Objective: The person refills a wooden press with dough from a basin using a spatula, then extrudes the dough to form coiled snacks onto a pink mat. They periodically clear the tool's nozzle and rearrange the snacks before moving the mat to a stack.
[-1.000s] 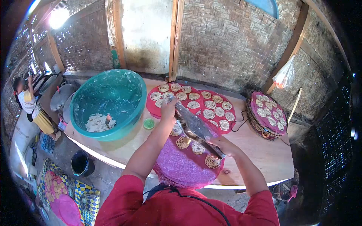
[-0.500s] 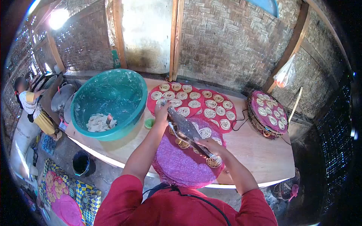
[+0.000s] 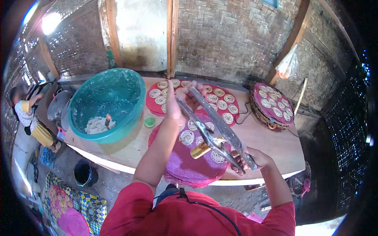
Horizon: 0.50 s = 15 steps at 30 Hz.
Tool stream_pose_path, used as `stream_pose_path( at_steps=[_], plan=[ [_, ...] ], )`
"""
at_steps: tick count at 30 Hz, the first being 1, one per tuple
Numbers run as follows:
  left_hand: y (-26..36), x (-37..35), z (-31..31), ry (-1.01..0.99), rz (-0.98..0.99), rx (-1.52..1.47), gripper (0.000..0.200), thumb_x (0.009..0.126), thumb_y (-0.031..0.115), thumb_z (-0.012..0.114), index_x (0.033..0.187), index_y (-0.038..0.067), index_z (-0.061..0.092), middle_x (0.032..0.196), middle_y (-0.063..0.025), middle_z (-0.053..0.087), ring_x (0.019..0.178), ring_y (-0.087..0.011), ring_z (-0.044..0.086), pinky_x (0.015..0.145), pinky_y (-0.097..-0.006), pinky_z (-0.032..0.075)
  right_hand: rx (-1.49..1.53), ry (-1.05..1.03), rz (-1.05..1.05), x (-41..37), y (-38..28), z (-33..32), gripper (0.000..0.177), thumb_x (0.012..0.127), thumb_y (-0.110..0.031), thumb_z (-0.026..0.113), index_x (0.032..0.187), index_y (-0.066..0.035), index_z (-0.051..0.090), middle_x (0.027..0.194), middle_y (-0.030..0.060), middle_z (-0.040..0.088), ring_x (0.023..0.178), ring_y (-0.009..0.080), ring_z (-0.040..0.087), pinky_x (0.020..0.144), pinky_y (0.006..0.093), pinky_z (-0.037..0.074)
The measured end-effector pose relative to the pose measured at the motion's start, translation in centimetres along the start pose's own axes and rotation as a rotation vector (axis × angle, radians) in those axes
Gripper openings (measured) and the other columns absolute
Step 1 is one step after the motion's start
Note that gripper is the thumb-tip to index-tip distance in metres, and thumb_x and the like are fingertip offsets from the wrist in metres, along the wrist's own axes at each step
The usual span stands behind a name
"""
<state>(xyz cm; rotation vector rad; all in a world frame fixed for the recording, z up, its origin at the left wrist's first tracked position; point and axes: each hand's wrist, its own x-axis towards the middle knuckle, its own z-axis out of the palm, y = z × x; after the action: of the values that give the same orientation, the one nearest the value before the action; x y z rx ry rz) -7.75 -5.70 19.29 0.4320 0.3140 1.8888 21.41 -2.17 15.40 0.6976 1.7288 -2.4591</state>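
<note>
A two-handled press (image 3: 218, 122) with a brass cylinder (image 3: 200, 150) is opened out above a stack of pink mesh sheets. At its far end my left hand (image 3: 183, 103) has fingers round the handles, one digit stretched up. My right hand (image 3: 254, 158) grips the near right ends of both handles. Below the press, the top pink sheet (image 3: 185, 165) carries pale noodle-like coils (image 3: 186, 137). Behind it, red sheets (image 3: 151, 103) hold more coils. A small green cup (image 3: 149, 122) stands to the left of the stack.
A large teal basin (image 3: 106, 137) with white dough (image 3: 98, 125) stands at the left of the table (image 3: 267, 157). At the right is a round basket (image 3: 262, 116) topped with coils. A person (image 3: 35, 118) is at the far left. A black bucket (image 3: 84, 173) is on the floor.
The press handles have spread apart and the brass cylinder has come into view. My right hand has moved right and slightly down. The head view has shifted.
</note>
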Motion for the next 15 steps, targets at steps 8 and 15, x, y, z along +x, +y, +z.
stream_pose_path(
  at_steps=[8, 15],
  plan=[
    [-13.0, 1.2, -14.1, 0.263, -0.207, -0.2, 0.057, 0.086, 0.059, 0.031, 0.069, 0.007, 0.047, 0.063, -0.0097, 0.048, 0.065, -0.0264, 0.049, 0.066, -0.0384, 0.044, 0.026, 0.254, 0.351, -2.3, 5.4, 0.6, 0.074, 0.086, -0.07, 0.024, 0.1, -0.004, 0.054, 0.072, 0.0115, 0.059, 0.063, 0.0183, 0.06, 0.054, 0.0312, 0.05],
    [-11.2, 1.4, -12.9, 0.239, -0.116, -0.219, 0.059, 0.087, 0.063, 0.031, 0.066, 0.009, 0.046, 0.058, -0.0065, 0.047, 0.057, -0.0235, 0.047, 0.061, -0.0361, 0.043, -0.352, 0.517, 0.346, -1.0, 5.6, 1.0, 0.075, 0.086, -0.068, 0.026, 0.086, 0.001, 0.055, 0.062, 0.0107, 0.057, 0.05, 0.0194, 0.057, 0.045, 0.0325, 0.049]
  ],
)
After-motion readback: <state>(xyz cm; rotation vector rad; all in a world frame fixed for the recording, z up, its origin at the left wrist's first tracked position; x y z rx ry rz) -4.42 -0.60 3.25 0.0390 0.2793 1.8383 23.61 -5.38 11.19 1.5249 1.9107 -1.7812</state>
